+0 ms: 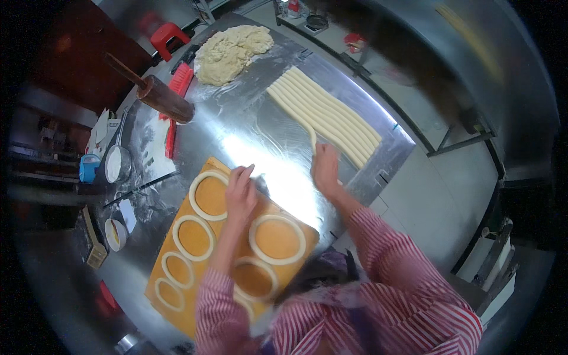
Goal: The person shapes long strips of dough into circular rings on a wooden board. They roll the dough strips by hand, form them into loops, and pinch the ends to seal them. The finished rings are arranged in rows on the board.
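My right hand (pixel 325 170) is closed on the end of a dough rope (pixel 312 135). That rope bends away from a row of pale, parallel dough ropes (pixel 328 113) lying on the metal table. Over the top edge of an orange-yellow board (pixel 207 236) hovers my left hand (pixel 241 192), its fingers loosely bent and partly apart, with nothing visible in it. Several dough rings of different sizes lie on the board, among them a large ring (pixel 277 239) at the right and another ring (pixel 194 238) left of my forearm. My left hand and forearm hide part of the upper ring (pixel 208 195).
A big lump of dough (pixel 232 53) lies at the table's far side. Left of it are a red brush (pixel 181 80) and a wooden roller with a handle (pixel 165 99). A metal pan with white powder (pixel 118 164) and a bowl (pixel 115 235) stand at the left. Behind is a red stool (pixel 169 40).
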A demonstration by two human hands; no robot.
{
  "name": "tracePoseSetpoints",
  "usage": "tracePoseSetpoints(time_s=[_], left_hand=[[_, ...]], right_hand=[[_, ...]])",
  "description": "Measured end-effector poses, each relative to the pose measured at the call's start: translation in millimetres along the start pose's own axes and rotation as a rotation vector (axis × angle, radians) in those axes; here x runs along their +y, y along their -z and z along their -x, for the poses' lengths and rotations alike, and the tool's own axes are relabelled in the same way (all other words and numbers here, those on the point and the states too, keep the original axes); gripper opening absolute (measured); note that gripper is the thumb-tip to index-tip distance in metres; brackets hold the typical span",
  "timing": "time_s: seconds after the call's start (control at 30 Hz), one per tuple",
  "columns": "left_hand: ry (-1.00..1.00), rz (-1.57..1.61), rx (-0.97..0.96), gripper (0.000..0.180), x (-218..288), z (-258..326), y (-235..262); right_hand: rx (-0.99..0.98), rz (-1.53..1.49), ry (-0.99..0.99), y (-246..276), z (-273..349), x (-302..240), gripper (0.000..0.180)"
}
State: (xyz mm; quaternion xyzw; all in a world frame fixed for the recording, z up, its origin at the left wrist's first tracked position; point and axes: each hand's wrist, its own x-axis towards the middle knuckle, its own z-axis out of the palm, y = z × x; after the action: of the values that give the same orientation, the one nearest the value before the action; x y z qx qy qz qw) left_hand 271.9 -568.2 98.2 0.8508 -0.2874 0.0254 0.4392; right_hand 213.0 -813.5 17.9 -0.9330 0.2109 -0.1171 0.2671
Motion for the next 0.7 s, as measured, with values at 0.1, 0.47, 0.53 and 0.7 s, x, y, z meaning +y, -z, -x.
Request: tracePoseSetpoints(time_s=[0.1, 0.47, 0.53, 0.7], left_hand=[[-0.242, -0.286, -0.246, 0.048, -19.0, -87.3, -40.1], [-0.648, -0.643, -0.578, 0.023, -78.1, -159.3, -61.1], [-0.574, -0.59, -0.632, 0.015, -77.5, -140.7, -26.7], [0.224, -0.022, -0.39, 0.031, -33.6, -14.9, 42.0]], right_hand=[[0.009, -0.076, 0.272, -29.6, 47.0, -19.9, 0.026], [-0.124, -0.14, 0.165, 29.0, 74.7, 10.9, 0.029], [-0.216, -0.244, -0.023, 53.1, 66.9, 2.0, 0.025], [-0.29, -0.64, -0.186, 88.3, 58.5, 54.2, 0.023]])
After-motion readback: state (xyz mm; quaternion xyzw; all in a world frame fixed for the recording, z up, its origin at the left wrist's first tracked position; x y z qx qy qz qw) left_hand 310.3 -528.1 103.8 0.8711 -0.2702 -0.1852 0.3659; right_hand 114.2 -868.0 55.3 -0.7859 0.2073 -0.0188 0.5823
